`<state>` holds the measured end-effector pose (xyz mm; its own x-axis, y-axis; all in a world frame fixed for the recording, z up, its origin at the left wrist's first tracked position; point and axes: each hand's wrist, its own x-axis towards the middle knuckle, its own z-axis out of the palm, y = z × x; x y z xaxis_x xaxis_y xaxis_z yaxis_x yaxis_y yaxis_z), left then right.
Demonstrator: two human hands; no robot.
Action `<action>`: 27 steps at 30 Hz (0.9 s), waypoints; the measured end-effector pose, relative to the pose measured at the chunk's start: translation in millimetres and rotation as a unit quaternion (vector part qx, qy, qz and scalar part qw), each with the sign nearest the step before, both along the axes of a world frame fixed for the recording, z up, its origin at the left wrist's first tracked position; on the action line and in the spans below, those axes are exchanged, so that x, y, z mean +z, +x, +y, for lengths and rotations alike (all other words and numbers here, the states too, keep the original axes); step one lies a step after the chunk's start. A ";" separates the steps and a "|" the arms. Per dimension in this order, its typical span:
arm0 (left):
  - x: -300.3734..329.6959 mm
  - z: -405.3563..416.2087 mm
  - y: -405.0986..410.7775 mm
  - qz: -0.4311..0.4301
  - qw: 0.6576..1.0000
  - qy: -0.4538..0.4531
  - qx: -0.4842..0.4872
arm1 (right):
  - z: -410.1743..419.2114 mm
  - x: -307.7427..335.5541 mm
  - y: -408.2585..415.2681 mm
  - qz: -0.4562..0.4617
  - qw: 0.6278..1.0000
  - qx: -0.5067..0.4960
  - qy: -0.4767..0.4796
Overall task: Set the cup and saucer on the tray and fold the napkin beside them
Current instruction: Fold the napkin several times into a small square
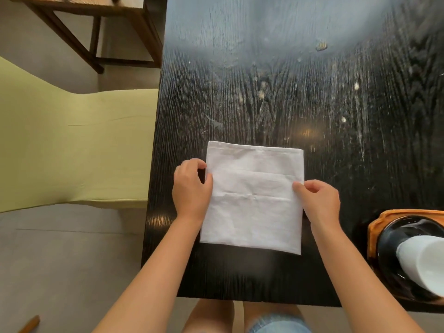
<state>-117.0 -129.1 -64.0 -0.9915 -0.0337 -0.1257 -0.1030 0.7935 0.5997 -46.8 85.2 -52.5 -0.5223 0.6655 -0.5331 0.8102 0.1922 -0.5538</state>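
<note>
A white napkin [253,212] lies flat on the black table [288,92], with a folded layer across its middle. My left hand [191,188] pinches the napkin's left edge. At the right edge, my right hand [318,203] pinches the same layer. An orange wooden tray [377,227] sits at the right edge of the view. On it rests a black saucer [394,236] carrying a white cup [422,263].
A green upholstered chair [72,145] stands left of the table. A brown wooden chair [96,27] is at the upper left. The table's near edge runs just above my knees [240,316].
</note>
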 end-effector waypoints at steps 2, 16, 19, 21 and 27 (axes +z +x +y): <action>-6.3 3.2 0.4 0.034 0.996 -0.058 -0.066 | 3.3 -1.3 -1.9 -0.021 0.998 0.025 0.050; -40.9 -20.2 -10.3 0.022 0.918 -0.218 -0.330 | -69.4 -50.2 -45.3 0.075 0.824 0.491 0.273; -39.2 -20.1 -10.1 0.017 0.918 -0.221 -0.328 | -11.7 -50.9 -23.4 0.005 0.836 0.441 0.327; -38.4 -19.8 -9.7 0.010 0.917 -0.227 -0.329 | 17.1 -46.2 -12.4 -0.038 0.847 0.414 0.332; -38.6 -19.2 -9.7 0.019 0.918 -0.230 -0.323 | -5.8 -18.6 -12.2 0.003 0.871 0.327 0.366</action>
